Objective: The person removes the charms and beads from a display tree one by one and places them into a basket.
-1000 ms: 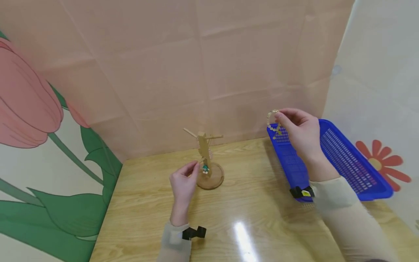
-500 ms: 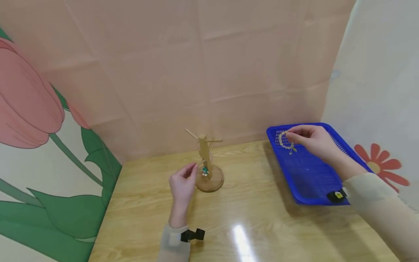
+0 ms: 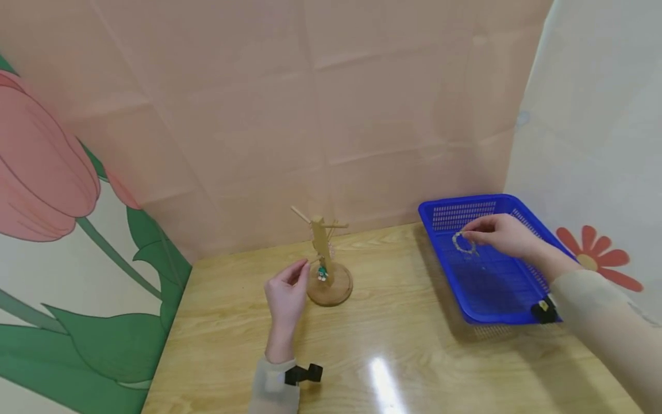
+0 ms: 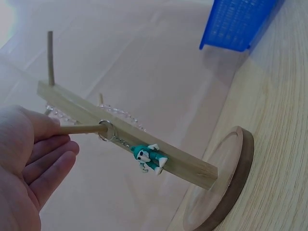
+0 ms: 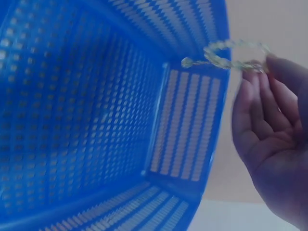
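Observation:
My left hand (image 3: 287,293) pinches the end of a thin peg (image 4: 79,129) on a wooden display stand (image 3: 322,244) with a round base. A keychain with a small green-and-white figure (image 4: 147,156) hangs from that peg by its metal ring, against the post. Clear beaded strands (image 4: 118,113) show behind the post in the left wrist view. Between thumb and fingers, my right hand (image 3: 499,234) holds a pale beaded bracelet (image 5: 219,61) with a small dangling charm. The hand and bracelet are over the blue plastic basket (image 3: 451,277).
The basket stands on the right of the wooden table (image 3: 393,322), and its visible floor is bare mesh. A pink backdrop (image 3: 248,115) rises behind the table. A flower-printed sheet (image 3: 584,144) hangs close by the basket's right side.
My right hand has moved right and down with the bracelet, from the basket's back left edge to over its middle. The left hand keeps its grip on the peg.

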### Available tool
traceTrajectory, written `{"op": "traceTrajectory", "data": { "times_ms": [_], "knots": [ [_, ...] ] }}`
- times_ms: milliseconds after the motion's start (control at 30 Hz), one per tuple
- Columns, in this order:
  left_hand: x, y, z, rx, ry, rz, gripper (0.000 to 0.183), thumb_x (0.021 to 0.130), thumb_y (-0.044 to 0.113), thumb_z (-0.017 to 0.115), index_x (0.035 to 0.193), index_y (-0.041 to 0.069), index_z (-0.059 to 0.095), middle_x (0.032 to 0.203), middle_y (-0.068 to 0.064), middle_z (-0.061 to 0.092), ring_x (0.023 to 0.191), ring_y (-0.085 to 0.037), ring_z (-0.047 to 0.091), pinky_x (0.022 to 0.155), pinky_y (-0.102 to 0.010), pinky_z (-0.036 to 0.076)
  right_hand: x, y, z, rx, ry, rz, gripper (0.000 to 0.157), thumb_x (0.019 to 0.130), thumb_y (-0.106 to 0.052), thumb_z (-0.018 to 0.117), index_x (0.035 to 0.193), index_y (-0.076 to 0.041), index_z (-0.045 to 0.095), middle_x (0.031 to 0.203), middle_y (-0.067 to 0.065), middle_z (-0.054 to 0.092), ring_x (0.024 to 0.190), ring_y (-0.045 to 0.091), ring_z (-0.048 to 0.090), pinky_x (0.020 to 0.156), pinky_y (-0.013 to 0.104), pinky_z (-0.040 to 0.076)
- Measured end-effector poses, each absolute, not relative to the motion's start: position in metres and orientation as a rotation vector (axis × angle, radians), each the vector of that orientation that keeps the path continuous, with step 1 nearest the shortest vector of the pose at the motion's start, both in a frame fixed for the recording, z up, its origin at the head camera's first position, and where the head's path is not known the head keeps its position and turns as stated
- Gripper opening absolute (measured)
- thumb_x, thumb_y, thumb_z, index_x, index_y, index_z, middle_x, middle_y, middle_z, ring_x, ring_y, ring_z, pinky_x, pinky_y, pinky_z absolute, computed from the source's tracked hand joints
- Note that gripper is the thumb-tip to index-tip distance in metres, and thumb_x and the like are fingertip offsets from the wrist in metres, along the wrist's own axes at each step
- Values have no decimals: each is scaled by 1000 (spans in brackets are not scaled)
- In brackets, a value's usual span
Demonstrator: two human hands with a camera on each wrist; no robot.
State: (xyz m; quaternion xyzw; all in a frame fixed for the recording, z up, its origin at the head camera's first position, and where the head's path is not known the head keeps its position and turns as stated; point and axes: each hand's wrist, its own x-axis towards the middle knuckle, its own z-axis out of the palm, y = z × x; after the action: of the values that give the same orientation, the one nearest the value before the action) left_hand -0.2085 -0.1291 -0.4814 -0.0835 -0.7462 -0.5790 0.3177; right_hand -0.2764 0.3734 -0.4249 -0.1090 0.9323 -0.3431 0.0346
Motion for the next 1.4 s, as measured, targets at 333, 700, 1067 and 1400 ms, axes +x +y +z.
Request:
{"op": "traceTrajectory", "data": {
  "times_ms": [333,700,1067,1400],
  "knots": [
    [-207,-130,-481,-209,-1981,-1511,9,96,4,82,103,0,84,97,-12,81,82,-27,79,72,-16,61,-286,394,-440,-369,2672,-978,25,104,-21,73,117,0,77,95,6,73,83,17,66,72,31,58],
    [-208,-129,-483,-210,-2006,-1489,9,95,3,82,103,0,84,98,-12,81,82,-26,80,73,-18,62,-299,407,-441,-411,2467,-816,19,104,-9,68,115,6,74,96,5,71,83,18,63,74,31,60],
    [-210,-132,-481,-237,-1972,-1486,9,95,3,82,103,-1,83,97,-13,81,81,-28,80,72,-18,62,-307,411,-450,-392,2343,-782,18,99,-4,72,113,7,75,107,10,77,98,22,72,86,39,65],
    [-212,-130,-483,-219,-1959,-1513,9,95,3,83,103,0,84,98,-13,81,83,-28,80,74,-21,63,-311,423,-464,-392,2456,-715,17,92,2,75,108,8,75,99,7,75,90,23,71,79,39,65]
  ]
}}
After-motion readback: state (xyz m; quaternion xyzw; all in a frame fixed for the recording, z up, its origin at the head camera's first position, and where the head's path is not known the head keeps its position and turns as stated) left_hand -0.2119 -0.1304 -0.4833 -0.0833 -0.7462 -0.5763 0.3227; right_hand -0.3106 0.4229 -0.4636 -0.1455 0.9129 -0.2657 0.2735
